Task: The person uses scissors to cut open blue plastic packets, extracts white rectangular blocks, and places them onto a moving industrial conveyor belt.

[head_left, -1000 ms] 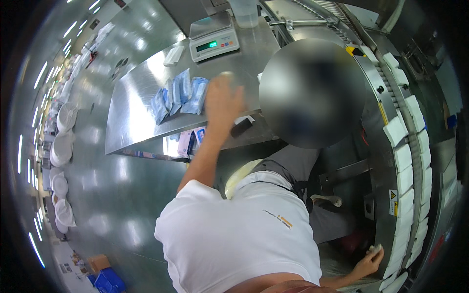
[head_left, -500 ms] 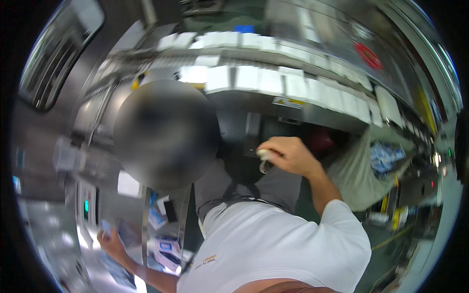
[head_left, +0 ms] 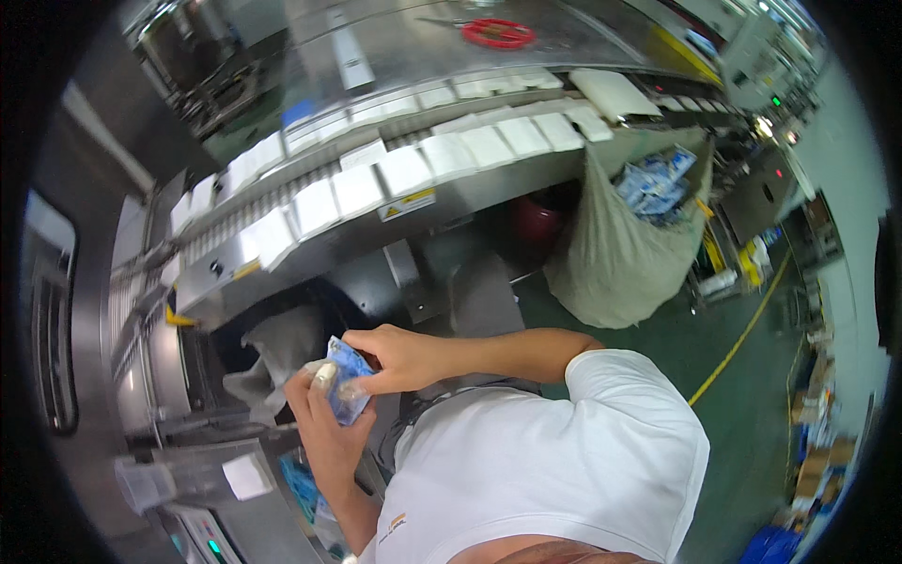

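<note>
In front of my waist, a small blue and white plastic packet [head_left: 349, 362] is between my two hands. My left hand [head_left: 324, 428] grips it from below and the left, with a pale covering [head_left: 325, 372] on one fingertip. From the right, my right hand [head_left: 404, 359] is closed on the packet's upper edge and side, its thumb across the front. Whether the packet is sealed or torn I cannot make out. Below them to the left, a white square pad [head_left: 247, 477] lies on a steel worktop [head_left: 291, 512].
Ahead runs a steel conveyor [head_left: 310, 235] carrying rows of white pads [head_left: 407, 171]. A large beige sack [head_left: 601, 254] holding blue and white packets stands to the right. A red basket [head_left: 498, 34] sits on the far steel table. A clear plastic jug [head_left: 146, 484] is at lower left.
My left hand has come from the lower left to my waist, and my right hand has moved left to meet it. Both now hold the blue packet. The view has turned right.
</note>
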Action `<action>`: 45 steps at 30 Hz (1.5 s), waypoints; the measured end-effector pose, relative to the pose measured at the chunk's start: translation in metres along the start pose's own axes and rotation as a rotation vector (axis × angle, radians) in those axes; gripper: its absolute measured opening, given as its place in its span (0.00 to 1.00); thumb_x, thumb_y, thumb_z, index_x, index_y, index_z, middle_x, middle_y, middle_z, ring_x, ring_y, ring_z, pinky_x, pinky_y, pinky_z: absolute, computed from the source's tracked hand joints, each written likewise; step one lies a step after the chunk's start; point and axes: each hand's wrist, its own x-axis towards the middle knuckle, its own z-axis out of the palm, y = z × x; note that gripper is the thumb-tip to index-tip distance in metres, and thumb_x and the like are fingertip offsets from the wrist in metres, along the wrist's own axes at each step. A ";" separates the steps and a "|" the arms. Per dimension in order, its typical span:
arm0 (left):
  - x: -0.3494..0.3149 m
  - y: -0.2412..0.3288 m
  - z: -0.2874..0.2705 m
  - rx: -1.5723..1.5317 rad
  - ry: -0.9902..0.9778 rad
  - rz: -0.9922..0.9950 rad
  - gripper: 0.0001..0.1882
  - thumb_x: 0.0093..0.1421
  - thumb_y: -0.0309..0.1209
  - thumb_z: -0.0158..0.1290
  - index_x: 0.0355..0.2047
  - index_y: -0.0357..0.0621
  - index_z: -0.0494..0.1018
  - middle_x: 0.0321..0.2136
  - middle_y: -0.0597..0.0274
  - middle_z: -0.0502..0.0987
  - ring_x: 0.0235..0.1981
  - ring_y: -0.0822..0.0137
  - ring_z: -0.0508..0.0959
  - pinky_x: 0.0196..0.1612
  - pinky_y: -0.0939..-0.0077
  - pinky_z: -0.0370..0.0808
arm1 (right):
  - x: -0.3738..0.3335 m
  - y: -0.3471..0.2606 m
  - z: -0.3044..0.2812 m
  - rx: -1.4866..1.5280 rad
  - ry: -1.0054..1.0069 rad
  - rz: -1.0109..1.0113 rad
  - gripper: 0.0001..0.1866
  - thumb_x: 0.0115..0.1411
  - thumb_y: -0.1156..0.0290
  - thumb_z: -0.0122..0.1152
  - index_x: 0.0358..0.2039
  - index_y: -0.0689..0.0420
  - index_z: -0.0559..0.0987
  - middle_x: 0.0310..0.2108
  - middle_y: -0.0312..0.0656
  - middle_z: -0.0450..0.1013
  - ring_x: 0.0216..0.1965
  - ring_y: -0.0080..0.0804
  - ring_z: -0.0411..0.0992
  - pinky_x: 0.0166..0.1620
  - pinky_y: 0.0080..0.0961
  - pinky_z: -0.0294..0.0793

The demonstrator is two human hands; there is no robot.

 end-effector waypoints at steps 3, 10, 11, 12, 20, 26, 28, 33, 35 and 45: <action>0.019 0.003 0.015 -0.017 -0.069 0.138 0.35 0.42 0.25 0.72 0.51 0.39 0.70 0.52 0.46 0.70 0.53 0.41 0.72 0.54 0.53 0.72 | -0.017 0.004 -0.025 0.035 -0.019 0.238 0.13 0.64 0.65 0.66 0.40 0.62 0.76 0.30 0.40 0.78 0.29 0.24 0.74 0.34 0.26 0.77; 0.059 0.003 0.047 -0.085 -0.163 0.424 0.34 0.41 0.25 0.73 0.49 0.35 0.71 0.52 0.45 0.72 0.53 0.40 0.73 0.54 0.50 0.72 | -0.054 0.021 -0.053 0.231 0.222 0.385 0.12 0.68 0.65 0.64 0.40 0.62 0.83 0.27 0.35 0.74 0.24 0.18 0.74 0.24 0.19 0.72; 0.065 0.002 0.049 -0.095 -0.168 0.440 0.35 0.40 0.25 0.73 0.49 0.35 0.71 0.52 0.45 0.72 0.54 0.40 0.72 0.55 0.50 0.72 | -0.056 0.013 -0.053 0.309 0.322 0.350 0.11 0.67 0.66 0.65 0.37 0.63 0.83 0.27 0.34 0.72 0.23 0.17 0.73 0.24 0.18 0.71; 0.071 0.002 0.049 -0.095 -0.153 0.422 0.37 0.40 0.26 0.74 0.51 0.35 0.71 0.53 0.44 0.72 0.54 0.39 0.72 0.56 0.51 0.71 | -0.059 0.014 -0.052 0.335 0.387 0.284 0.11 0.67 0.67 0.66 0.35 0.63 0.83 0.26 0.33 0.72 0.23 0.16 0.73 0.23 0.16 0.69; 0.036 -0.023 0.095 -1.168 0.029 -0.400 0.55 0.43 0.46 0.79 0.64 0.36 0.61 0.58 0.53 0.71 0.60 0.58 0.72 0.64 0.63 0.68 | -0.061 0.027 -0.042 0.405 0.738 0.126 0.12 0.70 0.68 0.62 0.43 0.65 0.83 0.35 0.33 0.76 0.25 0.14 0.72 0.24 0.12 0.67; 0.043 0.006 0.110 -1.501 -0.071 -0.625 0.30 0.55 0.27 0.71 0.55 0.36 0.70 0.51 0.56 0.78 0.52 0.65 0.78 0.59 0.67 0.73 | -0.051 0.026 -0.019 0.331 0.701 0.056 0.06 0.67 0.76 0.64 0.41 0.63 0.78 0.32 0.35 0.75 0.25 0.13 0.71 0.28 0.13 0.71; 0.051 0.011 0.099 -1.407 -0.067 -0.584 0.26 0.57 0.23 0.68 0.53 0.35 0.70 0.46 0.56 0.81 0.48 0.66 0.81 0.53 0.70 0.77 | -0.052 0.023 -0.027 0.292 0.662 0.098 0.05 0.69 0.75 0.62 0.37 0.59 0.74 0.28 0.36 0.74 0.23 0.14 0.69 0.26 0.12 0.68; 0.054 0.006 0.088 -1.331 -0.203 -0.621 0.27 0.56 0.22 0.68 0.53 0.33 0.69 0.43 0.52 0.81 0.40 0.65 0.83 0.38 0.74 0.82 | -0.064 0.025 -0.045 0.731 0.482 0.329 0.08 0.71 0.68 0.61 0.39 0.59 0.76 0.26 0.35 0.74 0.21 0.13 0.66 0.24 0.13 0.62; 0.053 0.004 0.091 -1.277 -0.216 -0.623 0.29 0.55 0.21 0.68 0.55 0.33 0.67 0.44 0.53 0.81 0.41 0.64 0.84 0.37 0.74 0.83 | -0.069 0.026 -0.052 0.751 0.430 0.378 0.07 0.71 0.67 0.60 0.38 0.57 0.76 0.25 0.34 0.74 0.20 0.13 0.65 0.22 0.14 0.61; 0.055 0.017 0.082 -1.306 -0.088 -0.504 0.33 0.55 0.29 0.71 0.57 0.34 0.68 0.46 0.54 0.80 0.47 0.62 0.82 0.48 0.67 0.83 | -0.057 -0.097 -0.149 -0.525 0.221 0.033 0.10 0.64 0.70 0.65 0.43 0.60 0.84 0.32 0.38 0.81 0.30 0.22 0.78 0.34 0.22 0.77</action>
